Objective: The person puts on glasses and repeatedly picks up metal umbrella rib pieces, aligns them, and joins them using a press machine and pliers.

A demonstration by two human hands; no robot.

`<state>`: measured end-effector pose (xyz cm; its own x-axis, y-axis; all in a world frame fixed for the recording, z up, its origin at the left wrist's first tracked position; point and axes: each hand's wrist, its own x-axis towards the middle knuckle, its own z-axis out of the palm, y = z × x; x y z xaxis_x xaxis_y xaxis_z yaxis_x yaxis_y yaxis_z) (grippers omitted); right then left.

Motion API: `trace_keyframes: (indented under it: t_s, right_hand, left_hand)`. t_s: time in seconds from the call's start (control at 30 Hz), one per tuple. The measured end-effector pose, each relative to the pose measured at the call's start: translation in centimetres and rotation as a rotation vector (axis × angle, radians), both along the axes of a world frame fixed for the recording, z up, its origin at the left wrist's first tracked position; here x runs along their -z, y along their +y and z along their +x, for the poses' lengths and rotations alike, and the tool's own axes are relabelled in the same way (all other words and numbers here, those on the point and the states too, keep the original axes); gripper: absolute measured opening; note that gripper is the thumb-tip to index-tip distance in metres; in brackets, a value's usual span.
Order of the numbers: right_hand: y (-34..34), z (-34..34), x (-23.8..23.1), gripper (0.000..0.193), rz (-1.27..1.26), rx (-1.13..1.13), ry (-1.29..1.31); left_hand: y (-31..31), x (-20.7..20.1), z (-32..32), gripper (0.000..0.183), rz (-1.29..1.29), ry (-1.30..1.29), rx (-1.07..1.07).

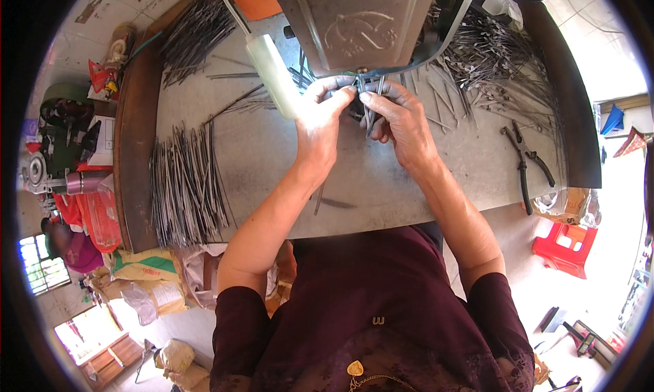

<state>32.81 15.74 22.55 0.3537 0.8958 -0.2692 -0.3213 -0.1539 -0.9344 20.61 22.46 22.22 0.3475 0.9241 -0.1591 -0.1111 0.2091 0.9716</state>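
Note:
My left hand (323, 112) and my right hand (403, 116) meet just below the grey metal head of a machine (361, 24). Both have their fingers closed, thumbs toward each other. In the right hand's pinch are thin dark metal strips (371, 124), their ends pointing down toward me. The left thumb and forefinger press together at the machine's working point; whatever they grip there is hidden. A lit white tube lamp (271, 75) hangs beside the left hand and glares over its wrist.
A bundle of metal strips (187, 187) lies at the table's left, another (197, 34) behind it. Tangled metal pieces (494, 54) cover the back right. Pliers with dark handles (524, 160) rest at the right. Raised boards (136, 133) edge the table; a red stool (565, 249) stands beyond.

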Motion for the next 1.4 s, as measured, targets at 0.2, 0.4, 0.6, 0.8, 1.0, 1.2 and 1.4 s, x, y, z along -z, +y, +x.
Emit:
trace_keyframes:
  t_s: [0.2, 0.4, 0.6, 0.8, 1.0, 1.2, 1.4]
  right_hand:
    - [0.0, -0.2, 0.5, 0.018, 0.039, 0.019, -0.086]
    - [0.3, -0.7, 0.4, 0.016, 0.026, 0.058, -0.032]
    - [0.9, 0.6, -0.9, 0.017, -0.055, -0.058, -0.149]
    - [0.7, 1.0, 0.1, 0.019, -0.041, -0.104, -0.026]
    - [0.7, 0.9, -0.4, 0.019, 0.003, -0.097, -0.053]
    - [-0.3, 0.4, -0.4, 0.017, -0.006, -0.006, -0.253]
    - [-0.9, 1.7, -0.3, 0.020, -0.069, -0.031, -0.317]
  left_hand:
    - [-0.1, 0.1, 0.0, 0.018, -0.025, -0.025, 0.014]
    - [0.1, 0.5, 0.1, 0.016, -0.136, -0.184, 0.039]
    - [0.1, 0.4, 0.6, 0.014, -0.184, -0.166, -0.023]
    - [-0.8, 1.1, -0.3, 0.019, -0.079, -0.272, 0.025]
    - [-1.2, 1.4, -1.1, 0.017, -0.077, -0.120, 0.036]
    - [-0.5, 2.0, -0.7, 0.013, -0.086, -0.111, -0.023]
    - [-0.7, 1.8, -0.7, 0.014, -0.111, -0.095, 0.062]
